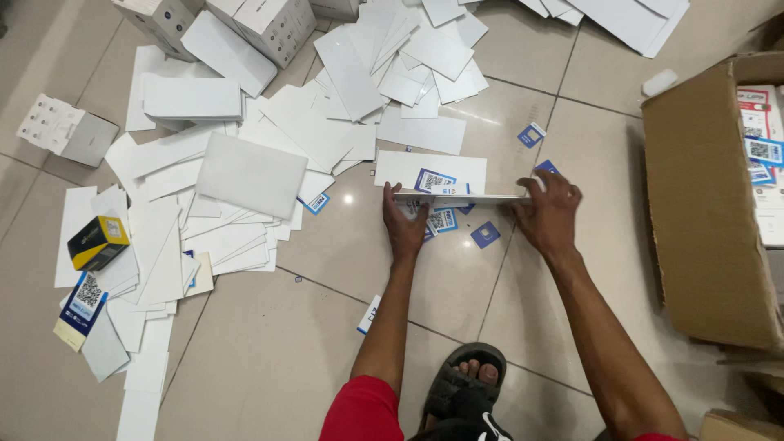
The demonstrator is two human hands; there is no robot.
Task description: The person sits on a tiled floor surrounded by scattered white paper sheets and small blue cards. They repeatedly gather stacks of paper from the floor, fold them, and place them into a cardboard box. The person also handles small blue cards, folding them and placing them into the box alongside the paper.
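Note:
A thin flat white card piece (461, 198) stands on edge on the tiled floor, held at both ends. My left hand (404, 229) grips its left end and my right hand (549, 214) grips its right end. Under and behind it lie a white sheet (400, 167) and several small blue-and-white printed cards (443, 220). A loose blue square tag (485, 234) rests on the floor between my hands.
A wide heap of flat white card pieces (245, 171) covers the floor to the left and far side. White boxes (273, 24) stand at the top left. A yellow-black small box (98, 242) lies left. An open brown carton (706, 204) stands right. My sandalled foot (469, 384) is below.

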